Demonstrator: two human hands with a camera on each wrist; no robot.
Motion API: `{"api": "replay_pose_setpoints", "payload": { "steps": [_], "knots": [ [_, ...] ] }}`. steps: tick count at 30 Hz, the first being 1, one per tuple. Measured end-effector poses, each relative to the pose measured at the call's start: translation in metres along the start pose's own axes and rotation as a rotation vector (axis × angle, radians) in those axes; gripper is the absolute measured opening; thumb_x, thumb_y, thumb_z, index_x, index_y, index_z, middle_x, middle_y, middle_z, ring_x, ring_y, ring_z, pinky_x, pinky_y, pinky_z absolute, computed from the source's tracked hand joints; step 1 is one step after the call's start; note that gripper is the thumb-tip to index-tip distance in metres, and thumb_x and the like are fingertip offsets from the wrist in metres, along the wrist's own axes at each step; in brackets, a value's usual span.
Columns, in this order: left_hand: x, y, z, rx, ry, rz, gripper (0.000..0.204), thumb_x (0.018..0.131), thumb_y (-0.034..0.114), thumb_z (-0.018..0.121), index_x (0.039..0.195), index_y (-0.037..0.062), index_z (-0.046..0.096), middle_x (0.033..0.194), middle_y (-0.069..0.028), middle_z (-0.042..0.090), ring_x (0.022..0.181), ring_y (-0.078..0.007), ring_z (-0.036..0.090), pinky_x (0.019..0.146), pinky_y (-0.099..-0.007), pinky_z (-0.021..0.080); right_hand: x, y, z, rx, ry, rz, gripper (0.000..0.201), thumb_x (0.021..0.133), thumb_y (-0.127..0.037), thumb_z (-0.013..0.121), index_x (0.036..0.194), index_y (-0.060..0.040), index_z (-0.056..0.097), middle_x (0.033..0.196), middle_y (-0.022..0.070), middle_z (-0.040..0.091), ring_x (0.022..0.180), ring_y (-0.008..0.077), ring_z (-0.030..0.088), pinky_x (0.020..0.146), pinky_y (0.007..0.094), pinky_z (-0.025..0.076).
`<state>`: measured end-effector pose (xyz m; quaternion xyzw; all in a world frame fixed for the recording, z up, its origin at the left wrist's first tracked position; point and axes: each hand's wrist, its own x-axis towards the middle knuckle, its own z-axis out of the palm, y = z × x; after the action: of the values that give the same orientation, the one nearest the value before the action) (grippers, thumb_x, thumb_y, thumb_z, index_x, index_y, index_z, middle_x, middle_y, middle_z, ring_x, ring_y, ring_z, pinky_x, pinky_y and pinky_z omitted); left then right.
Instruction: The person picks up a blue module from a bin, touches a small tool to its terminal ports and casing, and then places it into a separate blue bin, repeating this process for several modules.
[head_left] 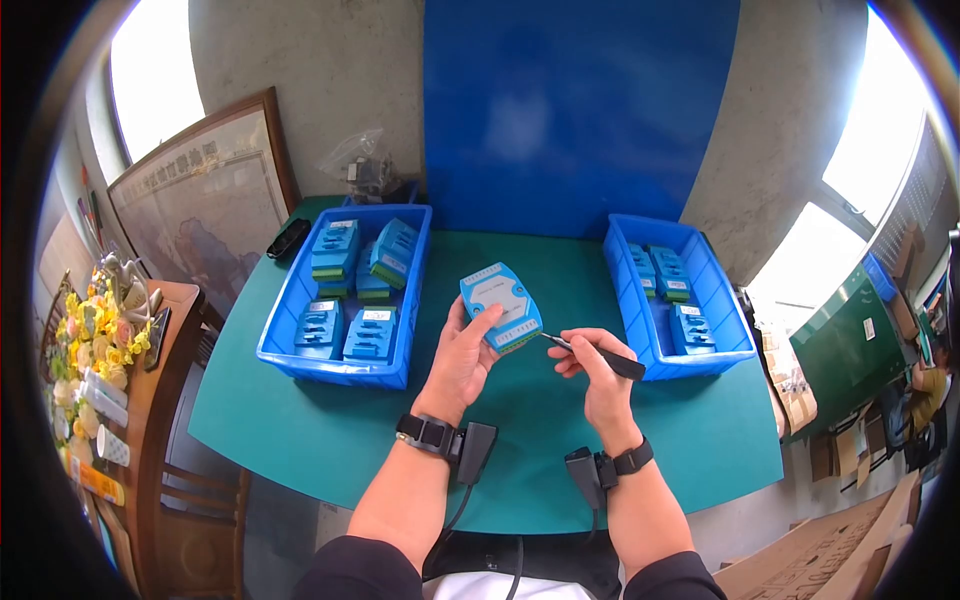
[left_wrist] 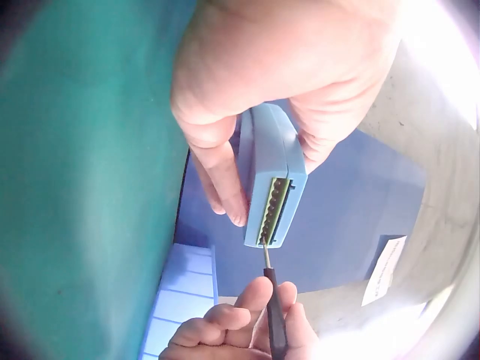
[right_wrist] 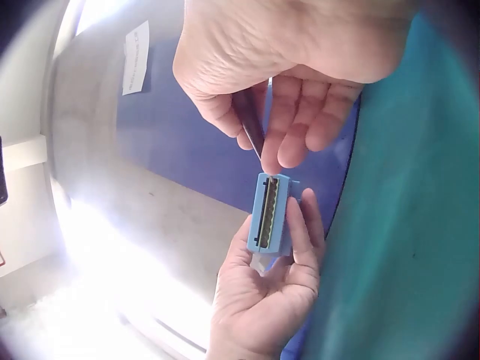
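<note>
My left hand point(head_left: 463, 357) grips a light blue electronic module point(head_left: 497, 302) above the table, thumb across its labelled face. A green screw terminal strip point(left_wrist: 273, 211) runs along the module's near edge. In my right hand point(head_left: 597, 378) I hold a small screwdriver point(head_left: 618, 364) with a black handle, pinched between thumb and fingers. Its thin metal shaft point(left_wrist: 266, 256) reaches the terminal strip, with the tip at one end of the row of screws. In the right wrist view, the right fingers point(right_wrist: 289, 139) partly hide the screwdriver where it meets the module.
On the green table point(head_left: 520, 440), a blue bin point(head_left: 400, 375) with several modules stands left and another blue bin point(head_left: 740, 345) with modules stands right. A black object point(head_left: 289, 239) and a clear plastic bag point(head_left: 366, 168) lie beyond the left bin. A blue panel point(head_left: 580, 110) rises behind.
</note>
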<state>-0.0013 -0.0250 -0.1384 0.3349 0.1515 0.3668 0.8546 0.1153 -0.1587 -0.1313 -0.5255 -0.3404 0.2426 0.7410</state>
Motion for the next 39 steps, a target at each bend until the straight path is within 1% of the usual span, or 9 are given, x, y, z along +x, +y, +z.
{"api": "replay_pose_setpoints", "payload": {
  "steps": [6, 8, 17, 26, 28, 32, 33, 37, 39],
  "knots": [
    [-0.001, -0.001, -0.004, 0.061, -0.088, 0.022, 0.08, 0.077, -0.008, 0.062, 0.144, 0.0139, 0.025, 0.124, -0.0116, 0.049, 0.117, -0.0244, 0.053, 0.098, -0.0416, 0.047, 0.0, 0.006, -0.007, 0.068, 0.148, -0.12, 0.03, 0.094, -0.023, 0.052, 0.086, 0.0023, 0.065, 0.066, 0.0082, 0.064, 0.057, 0.0127, 0.059, 0.054, 0.0231, 0.046],
    [-0.001, -0.003, -0.003, 0.131, -0.13, 0.022, 0.087, 0.075, -0.011, 0.062, 0.147, 0.0161, 0.022, 0.125, -0.0118, 0.049, 0.117, -0.0241, 0.053, 0.098, -0.0407, 0.047, 0.0, 0.005, -0.004, 0.028, 0.144, -0.139, 0.026, 0.095, -0.021, 0.053, 0.089, 0.0019, 0.064, 0.071, 0.008, 0.065, 0.059, 0.0108, 0.058, 0.054, 0.0219, 0.046],
    [-0.003, -0.007, 0.002, 0.243, -0.206, 0.03, 0.092, 0.073, -0.013, 0.066, 0.148, 0.0166, 0.023, 0.125, -0.0116, 0.049, 0.114, -0.0208, 0.052, 0.098, -0.0348, 0.046, 0.002, 0.006, 0.002, -0.092, 0.119, -0.083, 0.022, 0.095, -0.019, 0.054, 0.1, 0.0002, 0.064, 0.08, 0.0061, 0.067, 0.063, 0.0072, 0.058, 0.054, 0.0196, 0.046],
    [-0.004, -0.006, 0.0, 0.311, -0.238, 0.028, 0.094, 0.071, -0.004, 0.073, 0.148, 0.0124, 0.022, 0.123, -0.0127, 0.049, 0.113, -0.0199, 0.052, 0.096, -0.0333, 0.046, -0.007, 0.003, 0.012, -0.096, -0.102, -0.005, 0.018, 0.093, -0.016, 0.058, 0.099, -0.0011, 0.066, 0.08, 0.0042, 0.067, 0.063, 0.0064, 0.059, 0.055, 0.0195, 0.046],
    [-0.003, -0.008, 0.0, 0.288, -0.243, 0.023, 0.092, 0.073, -0.002, 0.073, 0.148, 0.0125, 0.022, 0.123, -0.0127, 0.049, 0.113, -0.0198, 0.052, 0.096, -0.0335, 0.046, -0.007, 0.005, 0.007, -0.07, -0.037, -0.069, 0.019, 0.092, -0.015, 0.058, 0.102, -0.0004, 0.064, 0.083, 0.0051, 0.067, 0.066, 0.008, 0.06, 0.056, 0.02, 0.046],
    [-0.004, -0.006, 0.005, 0.266, -0.176, -0.045, 0.086, 0.079, 0.0, 0.071, 0.148, 0.0139, 0.021, 0.128, -0.0118, 0.048, 0.118, -0.0217, 0.052, 0.096, -0.0354, 0.046, 0.006, 0.009, 0.007, -0.161, 0.314, -0.26, 0.023, 0.091, -0.014, 0.061, 0.11, -0.0011, 0.058, 0.095, 0.0056, 0.062, 0.081, 0.0091, 0.058, 0.066, 0.0224, 0.048],
    [-0.004, -0.007, 0.005, 0.246, -0.204, -0.066, 0.08, 0.084, 0.011, 0.07, 0.148, 0.0138, 0.021, 0.131, -0.011, 0.047, 0.119, -0.0212, 0.051, 0.098, -0.0372, 0.045, 0.006, 0.011, 0.005, -0.23, 0.317, -0.26, 0.023, 0.089, -0.015, 0.065, 0.108, -0.0017, 0.059, 0.094, 0.0038, 0.061, 0.082, 0.0085, 0.056, 0.071, 0.022, 0.046],
    [-0.011, -0.004, 0.016, 0.101, -0.28, -0.152, 0.079, 0.089, 0.023, 0.066, 0.149, 0.0134, 0.015, 0.129, -0.0109, 0.05, 0.114, -0.0195, 0.053, 0.099, -0.0365, 0.042, 0.005, 0.023, 0.0, -0.258, 0.129, -0.226, 0.022, 0.087, -0.011, 0.066, 0.106, -0.0016, 0.06, 0.089, 0.0011, 0.06, 0.08, 0.0074, 0.054, 0.071, 0.0213, 0.044],
    [-0.011, -0.002, 0.015, 0.074, -0.293, -0.146, 0.081, 0.088, 0.021, 0.067, 0.15, 0.0131, 0.015, 0.127, -0.0118, 0.051, 0.114, -0.0198, 0.053, 0.099, -0.0362, 0.042, 0.003, 0.017, 0.001, -0.252, 0.113, -0.231, 0.022, 0.087, -0.01, 0.066, 0.106, -0.0017, 0.06, 0.088, 0.0014, 0.061, 0.08, 0.0073, 0.054, 0.072, 0.0214, 0.044]
  ]
}}
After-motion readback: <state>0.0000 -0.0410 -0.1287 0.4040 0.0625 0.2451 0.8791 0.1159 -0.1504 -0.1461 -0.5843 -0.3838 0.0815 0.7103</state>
